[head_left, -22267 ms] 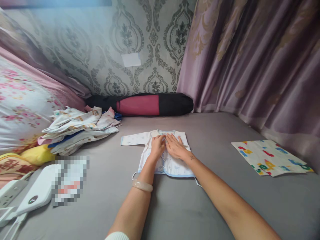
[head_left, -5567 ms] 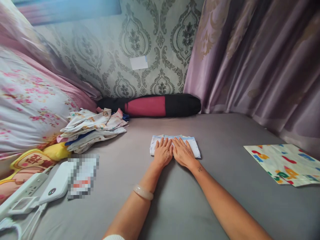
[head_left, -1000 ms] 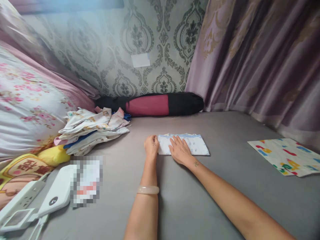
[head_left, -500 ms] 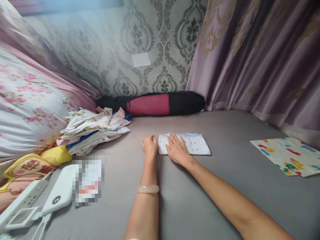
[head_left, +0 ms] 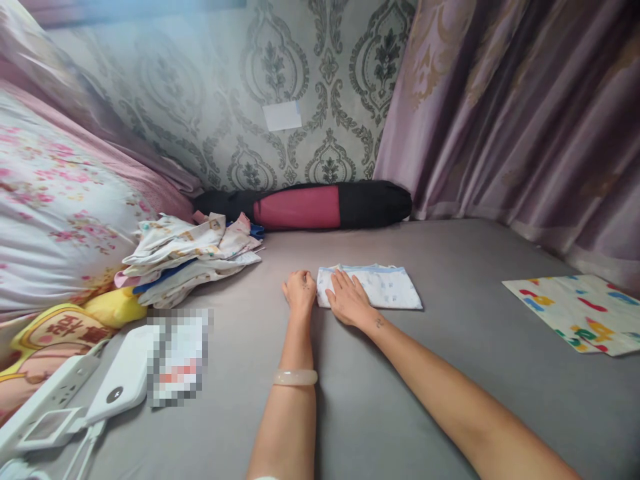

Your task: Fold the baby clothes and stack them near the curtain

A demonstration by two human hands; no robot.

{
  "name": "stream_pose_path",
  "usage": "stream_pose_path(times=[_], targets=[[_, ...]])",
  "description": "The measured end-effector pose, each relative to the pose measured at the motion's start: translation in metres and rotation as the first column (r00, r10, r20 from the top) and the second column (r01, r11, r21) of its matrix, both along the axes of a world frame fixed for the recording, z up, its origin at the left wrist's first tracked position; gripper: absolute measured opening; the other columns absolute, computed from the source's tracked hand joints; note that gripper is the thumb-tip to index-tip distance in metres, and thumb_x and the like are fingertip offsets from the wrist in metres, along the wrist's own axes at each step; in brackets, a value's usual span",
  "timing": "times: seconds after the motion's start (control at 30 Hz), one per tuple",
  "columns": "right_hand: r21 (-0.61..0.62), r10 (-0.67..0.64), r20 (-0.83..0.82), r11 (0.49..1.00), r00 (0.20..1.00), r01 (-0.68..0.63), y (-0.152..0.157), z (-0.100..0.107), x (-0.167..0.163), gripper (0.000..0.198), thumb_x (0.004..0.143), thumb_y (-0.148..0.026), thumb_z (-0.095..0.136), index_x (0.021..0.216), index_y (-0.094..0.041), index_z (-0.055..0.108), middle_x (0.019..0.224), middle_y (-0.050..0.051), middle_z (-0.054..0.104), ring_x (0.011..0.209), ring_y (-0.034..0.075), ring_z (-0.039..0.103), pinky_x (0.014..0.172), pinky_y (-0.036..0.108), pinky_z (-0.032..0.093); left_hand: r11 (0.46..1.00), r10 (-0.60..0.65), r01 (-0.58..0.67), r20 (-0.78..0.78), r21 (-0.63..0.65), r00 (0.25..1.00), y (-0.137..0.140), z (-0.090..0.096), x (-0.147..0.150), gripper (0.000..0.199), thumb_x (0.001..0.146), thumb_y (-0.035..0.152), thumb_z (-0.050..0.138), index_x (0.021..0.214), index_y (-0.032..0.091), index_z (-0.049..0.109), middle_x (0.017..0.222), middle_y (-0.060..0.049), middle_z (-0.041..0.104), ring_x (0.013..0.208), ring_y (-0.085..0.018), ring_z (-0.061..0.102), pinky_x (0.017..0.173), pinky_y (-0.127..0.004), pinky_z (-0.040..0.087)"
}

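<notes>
A folded white garment [head_left: 393, 288] with small blue prints and a light blue edge lies flat on the grey sheet. My right hand [head_left: 349, 298] rests on its left half, palm down, fingers stretched out. Against the garment's left edge is my left hand [head_left: 300, 291], closed with its fingers curled under. Whether it pinches any cloth is hidden. A pale bangle [head_left: 295, 378] circles my left forearm.
Piled clothes [head_left: 193, 253] lie at left by a floral pillow [head_left: 65, 207]. Nearer are a power bank [head_left: 123, 377], a power strip [head_left: 60, 390] and cables. A colourful patterned cloth [head_left: 583, 313] lies at right. A black and red roll [head_left: 300, 208] lines the wall.
My right hand has slid slightly left over the folded garment, its fingers still outstretched. My left hand stays at the garment's left edge.
</notes>
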State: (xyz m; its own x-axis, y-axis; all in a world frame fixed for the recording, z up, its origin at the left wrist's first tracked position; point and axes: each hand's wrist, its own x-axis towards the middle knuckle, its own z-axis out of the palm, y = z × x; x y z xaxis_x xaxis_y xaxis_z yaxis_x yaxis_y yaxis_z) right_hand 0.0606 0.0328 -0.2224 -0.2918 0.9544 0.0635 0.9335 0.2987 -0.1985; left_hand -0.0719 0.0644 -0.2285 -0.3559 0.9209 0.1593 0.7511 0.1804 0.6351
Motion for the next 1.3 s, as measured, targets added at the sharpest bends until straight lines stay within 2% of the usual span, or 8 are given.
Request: stream_pose_path(times=[0.23, 0.53, 0.67, 0.77, 0.83, 0.93, 1.07, 1.3], targets=[[0.089, 0.059, -0.053, 0.995, 0.997, -0.054, 0.006, 0.009, -0.022, 0.058, 0.096, -0.032, 0.023, 0.145, -0.002, 0.034, 0.153, 0.016, 0.029, 0.142, 0.025, 0.021, 0.116, 0.042, 0.009, 0.997, 0.059, -0.061, 0.068, 0.037, 0.996, 0.002, -0.001, -0.004, 0.031, 0.089, 0.026, 0.042, 0.101, 0.022, 0.07, 0.108, -0.01, 0.071, 0.109, -0.022, 0.061, 0.099, -0.036, 0.039], [0.056, 0.099, -0.063, 0.994, 0.993, -0.095, 0.009, -0.009, -0.031, 0.059, 0.097, -0.034, 0.02, 0.144, -0.002, 0.035, 0.153, 0.016, 0.028, 0.143, 0.024, 0.02, 0.116, 0.04, 0.013, 0.996, 0.071, -0.076, 0.107, 0.046, 0.992, 0.003, -0.003, -0.007, 0.032, 0.089, 0.026, 0.041, 0.103, 0.022, 0.07, 0.106, -0.01, 0.071, 0.106, -0.023, 0.062, 0.097, -0.037, 0.041], [-0.01, 0.104, -0.085, 0.994, 0.991, -0.105, 0.009, -0.003, -0.031, 0.059, 0.097, -0.034, 0.019, 0.146, -0.003, 0.033, 0.154, 0.015, 0.025, 0.143, 0.024, 0.019, 0.116, 0.043, 0.012, 0.996, 0.05, -0.056, 0.079, 0.072, 0.996, 0.002, -0.001, -0.004, 0.032, 0.088, 0.025, 0.041, 0.102, 0.022, 0.07, 0.102, -0.009, 0.072, 0.105, -0.022, 0.063, 0.099, -0.038, 0.04], [0.021, 0.094, -0.106, 0.995, 0.99, -0.093, 0.005, 0.007, -0.024, 0.057, 0.097, -0.031, 0.019, 0.146, -0.007, 0.033, 0.154, 0.013, 0.026, 0.143, 0.024, 0.019, 0.116, 0.048, 0.007, 0.994, 0.023, -0.026, 0.028, 0.102, 0.999, 0.001, 0.003, 0.003, 0.032, 0.089, 0.023, 0.041, 0.103, 0.021, 0.069, 0.105, -0.009, 0.072, 0.106, -0.023, 0.063, 0.104, -0.041, 0.036], [0.049, 0.065, -0.102, 0.997, 0.993, -0.06, 0.001, 0.013, -0.011, 0.055, 0.096, -0.029, 0.02, 0.146, -0.01, 0.034, 0.155, 0.011, 0.026, 0.144, 0.024, 0.018, 0.116, 0.051, 0.005, 0.99, -0.024, 0.026, -0.02, 0.141, 1.0, 0.0, 0.005, 0.011, 0.031, 0.089, 0.021, 0.041, 0.105, 0.019, 0.068, 0.109, -0.01, 0.07, 0.109, -0.023, 0.061, 0.107, -0.043, 0.034], [0.057, -0.001, -0.073, 0.998, 0.997, 0.005, -0.003, 0.017, 0.018, 0.055, 0.096, -0.029, 0.022, 0.147, -0.012, 0.034, 0.155, 0.01, 0.026, 0.144, 0.025, 0.017, 0.115, 0.052, 0.005, 0.956, -0.198, 0.215, -0.1, 0.202, 0.975, -0.001, 0.006, 0.029, 0.033, 0.089, 0.016, 0.04, 0.111, 0.018, 0.064, 0.115, -0.01, 0.068, 0.115, -0.021, 0.058, 0.106, -0.039, 0.036], [0.034, -0.066, -0.025, 0.997, 0.998, 0.067, -0.003, 0.014, 0.057, 0.054, 0.096, -0.029, 0.021, 0.147, -0.014, 0.034, 0.155, 0.009, 0.027, 0.144, 0.025, 0.017, 0.115, 0.054, 0.006, 0.869, -0.443, 0.475, -0.212, 0.136, 0.871, -0.008, 0.005, 0.055, 0.039, 0.087, 0.008, 0.038, 0.118, 0.02, 0.059, 0.121, -0.009, 0.065, 0.123, -0.019, 0.052, 0.105, -0.035, 0.038], [0.03, -0.044, -0.037, 0.999, 0.998, 0.045, -0.004, -0.002, 0.074, 0.054, 0.096, -0.031, 0.021, 0.146, -0.015, 0.035, 0.153, 0.007, 0.031, 0.142, 0.025, 0.022, 0.114, 0.052, 0.011, 0.842, -0.52, 0.539, -0.329, -0.04, 0.788, -0.019, -0.007, 0.073, 0.031, 0.096, 0.022, 0.035, 0.12, 0.02, 0.054, 0.138, -0.011, 0.052, 0.133, -0.025, 0.042, 0.11, -0.046, 0.029]])
